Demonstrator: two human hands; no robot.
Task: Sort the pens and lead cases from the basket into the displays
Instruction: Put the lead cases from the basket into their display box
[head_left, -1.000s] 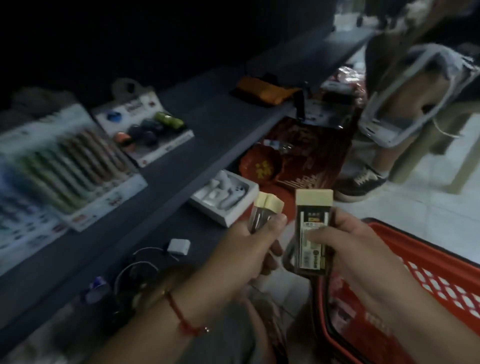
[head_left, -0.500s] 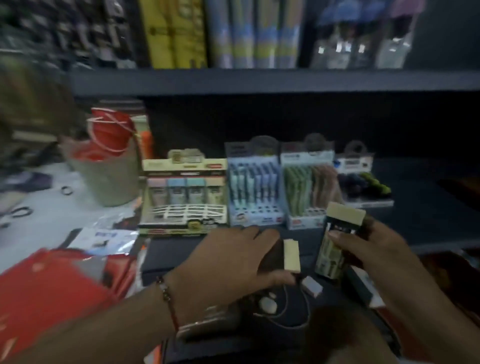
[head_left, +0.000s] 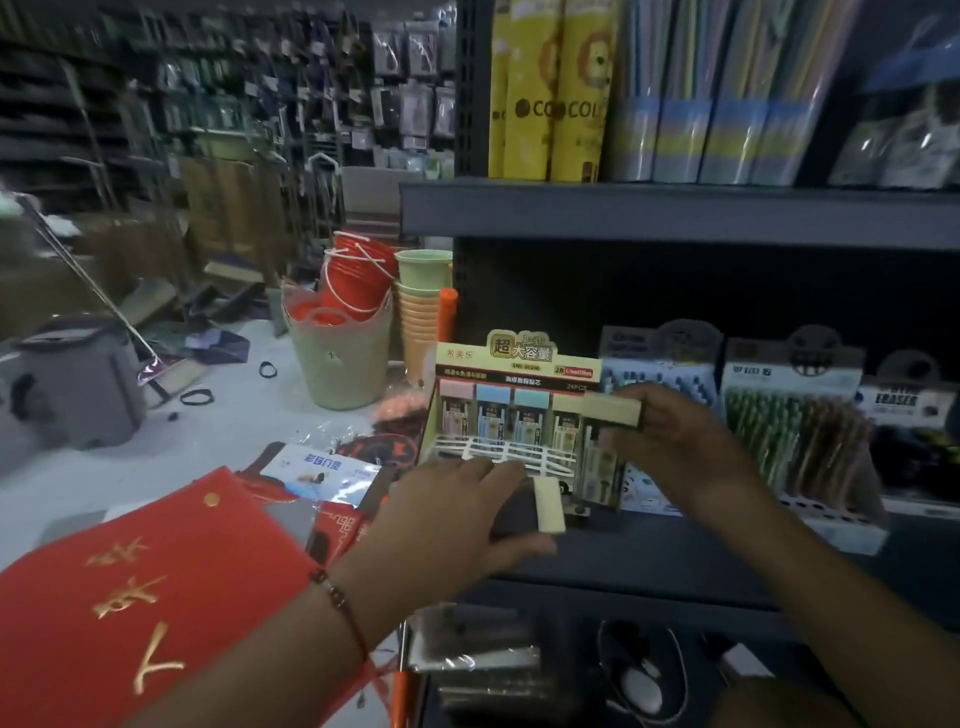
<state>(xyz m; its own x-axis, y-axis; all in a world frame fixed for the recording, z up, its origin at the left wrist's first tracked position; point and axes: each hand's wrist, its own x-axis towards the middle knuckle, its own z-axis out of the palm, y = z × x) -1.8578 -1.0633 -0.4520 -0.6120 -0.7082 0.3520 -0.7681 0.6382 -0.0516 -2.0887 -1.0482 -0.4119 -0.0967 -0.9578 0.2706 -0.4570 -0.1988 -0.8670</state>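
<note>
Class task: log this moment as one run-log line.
right hand: holds lead case at display box | left hand: holds second case | phase: placing

Both arms reach forward, left hand (head_left: 457, 512) and right hand (head_left: 680, 441) each curled in a grip.

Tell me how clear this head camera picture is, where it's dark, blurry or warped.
Head view: dim overall, darkest in the shelf recess behind the displays and below the shelf; the lead case display is lit and its header print is sharp; both hands, left and right, look slightly soft; the far aisle is grainy; the wide lens bends the edges.
</note>
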